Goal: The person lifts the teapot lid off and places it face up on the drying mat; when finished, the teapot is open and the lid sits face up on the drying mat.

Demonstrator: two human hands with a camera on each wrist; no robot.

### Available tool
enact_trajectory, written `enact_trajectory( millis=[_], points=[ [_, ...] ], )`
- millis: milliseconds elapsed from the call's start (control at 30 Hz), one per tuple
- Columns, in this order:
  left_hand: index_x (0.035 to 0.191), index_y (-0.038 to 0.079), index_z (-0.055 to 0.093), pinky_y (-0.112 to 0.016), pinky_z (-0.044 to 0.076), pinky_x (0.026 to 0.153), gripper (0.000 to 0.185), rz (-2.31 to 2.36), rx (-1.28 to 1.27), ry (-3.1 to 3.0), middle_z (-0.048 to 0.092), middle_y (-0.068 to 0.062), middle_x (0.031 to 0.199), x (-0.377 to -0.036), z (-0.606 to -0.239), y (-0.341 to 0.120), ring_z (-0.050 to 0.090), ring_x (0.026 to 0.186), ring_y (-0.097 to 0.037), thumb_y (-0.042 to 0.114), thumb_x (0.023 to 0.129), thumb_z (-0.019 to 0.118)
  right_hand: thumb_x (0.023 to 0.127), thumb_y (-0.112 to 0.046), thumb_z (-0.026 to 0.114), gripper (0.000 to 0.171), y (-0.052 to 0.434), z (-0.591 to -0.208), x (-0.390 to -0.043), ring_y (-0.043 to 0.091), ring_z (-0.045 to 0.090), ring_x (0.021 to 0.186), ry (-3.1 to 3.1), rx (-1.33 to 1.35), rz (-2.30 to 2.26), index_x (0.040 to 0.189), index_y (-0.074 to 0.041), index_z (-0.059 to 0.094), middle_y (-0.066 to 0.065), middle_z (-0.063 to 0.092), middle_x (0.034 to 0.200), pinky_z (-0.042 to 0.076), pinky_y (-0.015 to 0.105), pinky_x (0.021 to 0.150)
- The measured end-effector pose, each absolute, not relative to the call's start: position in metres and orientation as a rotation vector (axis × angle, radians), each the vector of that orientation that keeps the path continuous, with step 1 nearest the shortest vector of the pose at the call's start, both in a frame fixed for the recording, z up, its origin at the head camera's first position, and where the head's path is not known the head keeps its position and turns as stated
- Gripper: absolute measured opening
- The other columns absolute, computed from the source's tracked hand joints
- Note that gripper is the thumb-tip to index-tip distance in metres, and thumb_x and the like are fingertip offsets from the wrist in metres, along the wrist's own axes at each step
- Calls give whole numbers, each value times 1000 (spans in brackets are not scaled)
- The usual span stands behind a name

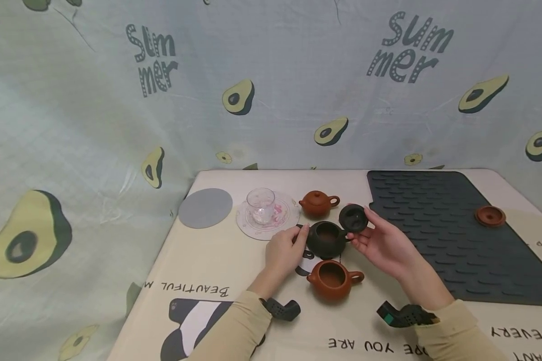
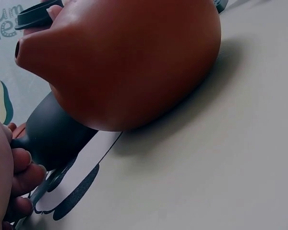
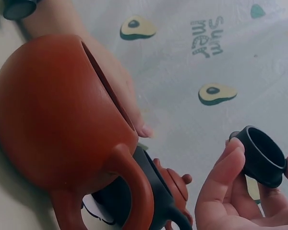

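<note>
Pinching the black teapot [image 1: 323, 249] by its spout, the left hand [image 1: 285, 252] had the pot just to its right. The right hand [image 1: 386, 246] gripped the black lid [image 1: 353, 218] between thumb and fingers. A lidless brown teapot [image 1: 331, 295] stood nearer than both hands; a lidded brown teapot [image 1: 316, 204] stood beyond them.

- Head view: soft, even, slightly muted light; the avocado print [image 1: 27, 235] at the far left looks stretched.
- Glass cup [image 1: 261, 206], near the table's [image 1: 198, 255] far edge: faint pale glints.
- Left wrist view: dimmer; the lidless terracotta teapot [image 2: 134, 67] casts a blurry-edged shadow (darkest close in), while the black teapot [image 2: 57, 129] shows little sheen.
- Right wrist view: the curtain [image 3: 177, 57] looks slightly soft.
</note>
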State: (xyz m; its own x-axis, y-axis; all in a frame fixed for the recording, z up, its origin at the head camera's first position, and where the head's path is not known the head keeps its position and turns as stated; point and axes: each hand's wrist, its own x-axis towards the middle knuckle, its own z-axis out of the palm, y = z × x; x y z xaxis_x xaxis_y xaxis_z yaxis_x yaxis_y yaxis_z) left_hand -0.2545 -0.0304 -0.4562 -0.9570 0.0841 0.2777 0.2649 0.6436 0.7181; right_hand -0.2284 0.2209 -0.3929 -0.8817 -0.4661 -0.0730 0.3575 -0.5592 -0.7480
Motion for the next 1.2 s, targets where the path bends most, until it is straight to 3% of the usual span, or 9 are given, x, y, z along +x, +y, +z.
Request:
enact_trajectory(
  millis=[333, 533, 833, 1200],
  points=[
    [66, 21, 55, -30, 33, 54, 50, -1217, -289, -2646, 46, 8, 55, -255, -457, -31, 47, 58, -13, 51, 106, 47, 110, -40, 42, 32, 220, -391, -228, 17, 53, 90, 1176, -52, -2457, 122, -16, 61, 8, 63, 106, 46, 28, 84],
    [66, 21, 54, -30, 33, 55, 50, -1206, -283, -2649, 47, 8, 56, -255, -457, -30, 47, 59, -14, 50, 106, 48, 109, -42, 44, 32, 222, -392, -227, 20, 50, 92, 1143, 14, -2460, 119, -16, 60, 6, 61, 108, 45, 32, 86],
    [66, 21, 54, -30, 33, 54, 49, -1211, -299, -2645, 46, 7, 56, -256, -457, -25, 47, 58, -14, 49, 106, 49, 108, -42, 46, 30, 226, -394, -226, 25, 65, 101, 1227, 54, -2456, 128, -20, 51, 7, 57, 115, 52, 32, 89],
    [65, 20, 53, -32, 33, 56, 49, -1197, -285, -2631, 46, 5, 58, -259, -459, -26, 48, 61, -17, 47, 106, 50, 108, -46, 47, 36, 230, -399, -236, 18, 51, 88, 1282, 47, -2485, 130, -17, 46, 8, 59, 117, 45, 29, 84]
  ],
)
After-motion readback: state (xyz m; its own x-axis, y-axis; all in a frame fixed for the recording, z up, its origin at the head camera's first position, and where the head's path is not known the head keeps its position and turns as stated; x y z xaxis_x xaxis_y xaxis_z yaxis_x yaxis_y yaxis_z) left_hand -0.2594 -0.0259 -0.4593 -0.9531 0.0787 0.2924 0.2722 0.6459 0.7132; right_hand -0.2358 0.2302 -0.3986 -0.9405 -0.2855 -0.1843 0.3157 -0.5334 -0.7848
